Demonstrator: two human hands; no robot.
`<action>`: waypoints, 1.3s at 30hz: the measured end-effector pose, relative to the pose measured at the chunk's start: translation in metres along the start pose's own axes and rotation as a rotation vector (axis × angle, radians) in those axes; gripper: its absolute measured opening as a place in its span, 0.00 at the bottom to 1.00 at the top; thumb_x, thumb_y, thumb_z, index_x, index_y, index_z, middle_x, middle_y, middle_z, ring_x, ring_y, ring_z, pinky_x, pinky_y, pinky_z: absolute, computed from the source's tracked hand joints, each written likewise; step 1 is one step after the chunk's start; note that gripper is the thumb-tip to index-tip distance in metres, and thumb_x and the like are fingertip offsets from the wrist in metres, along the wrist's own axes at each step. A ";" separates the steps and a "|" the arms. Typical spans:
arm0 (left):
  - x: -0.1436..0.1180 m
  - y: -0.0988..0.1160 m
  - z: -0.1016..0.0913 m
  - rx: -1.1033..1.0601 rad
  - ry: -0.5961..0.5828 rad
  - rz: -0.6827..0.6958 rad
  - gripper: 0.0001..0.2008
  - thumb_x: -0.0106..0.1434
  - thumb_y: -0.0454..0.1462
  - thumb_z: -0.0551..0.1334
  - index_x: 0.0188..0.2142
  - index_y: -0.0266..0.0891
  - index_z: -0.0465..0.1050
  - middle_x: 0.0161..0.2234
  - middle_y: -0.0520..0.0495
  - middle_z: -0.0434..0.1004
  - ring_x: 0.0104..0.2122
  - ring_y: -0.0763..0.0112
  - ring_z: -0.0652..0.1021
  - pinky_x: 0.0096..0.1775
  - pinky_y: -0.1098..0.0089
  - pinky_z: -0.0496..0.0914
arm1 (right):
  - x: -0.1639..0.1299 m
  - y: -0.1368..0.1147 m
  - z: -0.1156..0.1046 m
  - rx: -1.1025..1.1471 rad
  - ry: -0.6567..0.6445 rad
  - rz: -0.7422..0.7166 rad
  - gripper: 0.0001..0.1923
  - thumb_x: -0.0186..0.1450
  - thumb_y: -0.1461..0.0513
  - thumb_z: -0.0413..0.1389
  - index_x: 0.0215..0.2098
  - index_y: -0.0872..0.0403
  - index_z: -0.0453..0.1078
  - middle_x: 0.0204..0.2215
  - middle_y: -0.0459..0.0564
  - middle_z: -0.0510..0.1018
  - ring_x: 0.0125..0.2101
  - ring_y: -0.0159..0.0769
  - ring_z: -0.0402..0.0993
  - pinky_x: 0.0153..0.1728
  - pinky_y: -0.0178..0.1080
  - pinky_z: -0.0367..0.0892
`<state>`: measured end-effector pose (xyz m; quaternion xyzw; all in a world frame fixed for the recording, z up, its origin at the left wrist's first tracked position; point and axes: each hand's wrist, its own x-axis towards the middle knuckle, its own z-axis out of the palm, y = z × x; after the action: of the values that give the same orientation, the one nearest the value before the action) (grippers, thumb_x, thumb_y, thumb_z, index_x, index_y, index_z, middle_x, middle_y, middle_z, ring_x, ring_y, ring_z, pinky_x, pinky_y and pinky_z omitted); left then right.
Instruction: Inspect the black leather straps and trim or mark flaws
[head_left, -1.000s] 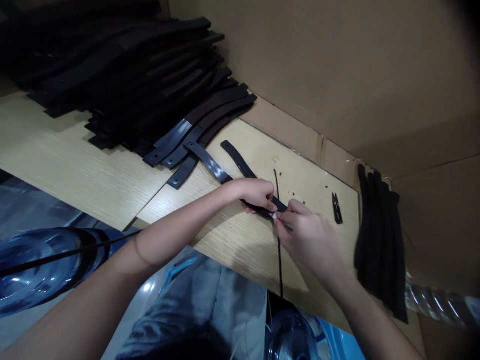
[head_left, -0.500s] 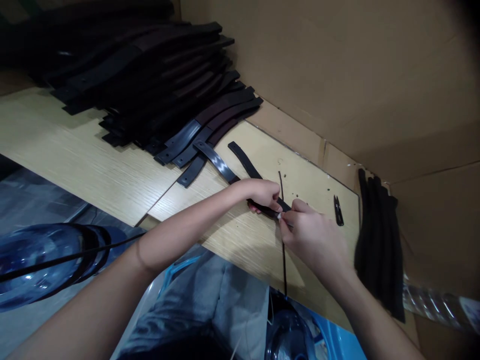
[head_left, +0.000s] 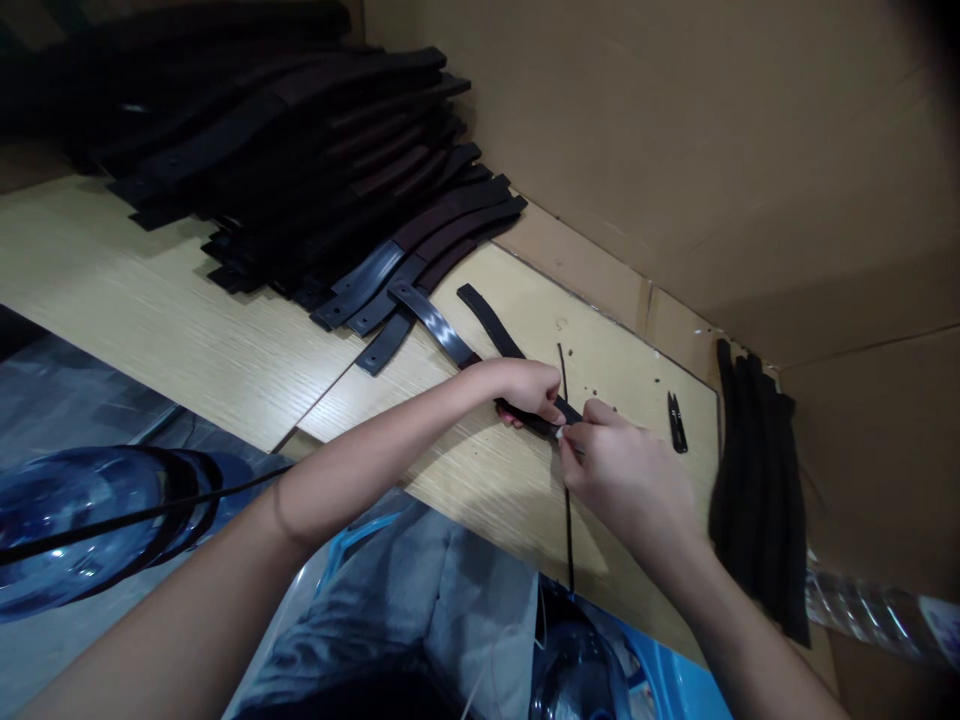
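My left hand is closed round a dark curved strap-like strip, whose glossy end with a hole sticks out up and to the left. Beside it, my right hand is closed in a pinch at the strip's right part. A tiny white bit shows at its fingertips; what exactly it grips is hidden. Beyond the left hand lies a matte black strip, partly covered by that hand. A thin black cord runs under the hands and over the table's front edge.
A large heap of dark curved strips fills the back left. Small black thread snips lie at right, near black strips. Cardboard walls stand behind the wooden table. Large blue bottles stand below the front edge.
Both hands stay in almost the same place on the strip. The view has shifted very slightly; nothing else visibly moved.
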<state>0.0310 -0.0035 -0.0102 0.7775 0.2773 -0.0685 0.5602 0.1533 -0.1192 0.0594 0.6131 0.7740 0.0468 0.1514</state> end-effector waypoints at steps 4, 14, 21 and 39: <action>-0.001 0.001 -0.001 0.003 0.003 0.004 0.15 0.62 0.45 0.58 0.28 0.35 0.72 0.17 0.48 0.69 0.17 0.69 0.72 0.24 0.68 0.68 | 0.002 -0.004 -0.005 -0.022 -0.045 0.012 0.10 0.63 0.63 0.53 0.28 0.54 0.76 0.30 0.50 0.74 0.17 0.29 0.64 0.18 0.38 0.40; -0.003 0.004 0.000 0.007 0.013 -0.002 0.15 0.61 0.44 0.59 0.24 0.36 0.70 0.16 0.49 0.69 0.17 0.69 0.72 0.24 0.68 0.68 | 0.000 -0.012 -0.007 -0.062 -0.022 0.021 0.10 0.62 0.64 0.53 0.31 0.55 0.77 0.29 0.51 0.73 0.18 0.33 0.68 0.18 0.38 0.41; -0.002 0.002 0.000 -0.006 0.010 0.005 0.15 0.61 0.45 0.58 0.23 0.37 0.67 0.17 0.48 0.68 0.17 0.69 0.72 0.23 0.68 0.67 | -0.003 -0.010 -0.003 -0.056 0.003 0.025 0.10 0.63 0.64 0.53 0.30 0.55 0.77 0.30 0.50 0.73 0.17 0.32 0.68 0.18 0.37 0.40; -0.004 0.003 -0.001 0.012 0.011 -0.003 0.16 0.61 0.45 0.58 0.24 0.36 0.68 0.16 0.49 0.69 0.16 0.72 0.71 0.22 0.71 0.66 | -0.002 -0.011 -0.006 -0.059 -0.036 0.050 0.12 0.64 0.62 0.52 0.30 0.54 0.77 0.31 0.51 0.73 0.18 0.33 0.69 0.18 0.38 0.41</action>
<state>0.0295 -0.0050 -0.0055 0.7806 0.2815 -0.0666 0.5540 0.1416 -0.1234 0.0628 0.6283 0.7538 0.0622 0.1821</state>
